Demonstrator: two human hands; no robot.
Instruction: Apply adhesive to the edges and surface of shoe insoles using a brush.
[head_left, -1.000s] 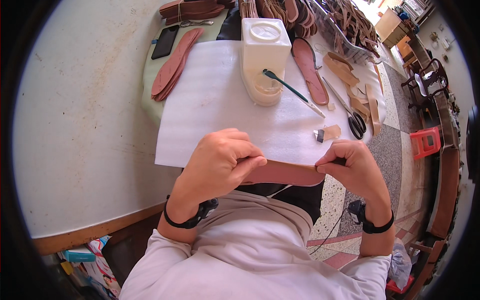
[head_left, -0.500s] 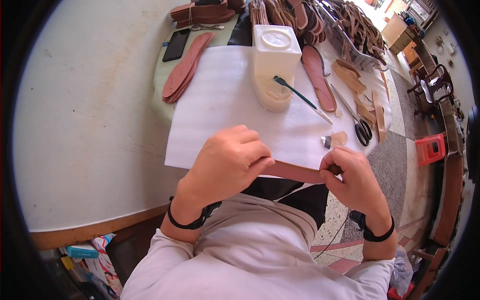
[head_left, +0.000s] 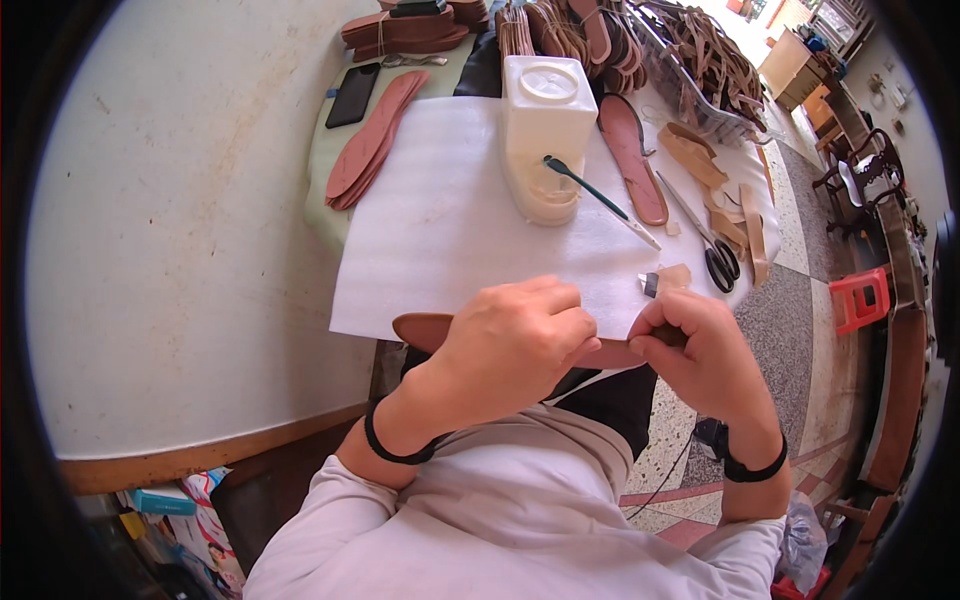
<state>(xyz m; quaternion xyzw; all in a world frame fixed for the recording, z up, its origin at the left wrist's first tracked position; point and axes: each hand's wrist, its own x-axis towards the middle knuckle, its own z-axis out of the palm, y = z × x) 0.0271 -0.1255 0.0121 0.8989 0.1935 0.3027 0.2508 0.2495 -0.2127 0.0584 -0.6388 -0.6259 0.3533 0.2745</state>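
Note:
A reddish-brown shoe insole (head_left: 422,328) lies across the front edge of the table, its rounded end showing left of my wrist. My left hand (head_left: 520,330) is closed at the insole's middle, fingertips pinching its upper edge. Just to the right, my right hand (head_left: 695,340) pinches the other end between thumb and curled fingers, and a small dark brown bit shows inside its curl. Most of the insole's middle is hidden behind my left hand. Beyond my hands stands a white plastic glue container (head_left: 550,130) with a green-handled brush (head_left: 600,198) sticking out of its opening.
White foam sheet (head_left: 420,220) covers the tabletop. Black-handled scissors (head_left: 720,262), tan leather strips (head_left: 755,235) and a single insole (head_left: 635,160) lie right. Stacked insoles (head_left: 375,140) and a phone (head_left: 352,95) are at left. A crate of straps (head_left: 700,80) stands behind.
My left hand has slid right along the insole, closer to my right hand, uncovering the rounded end at its left. My right hand keeps its pinch, nearly in place.

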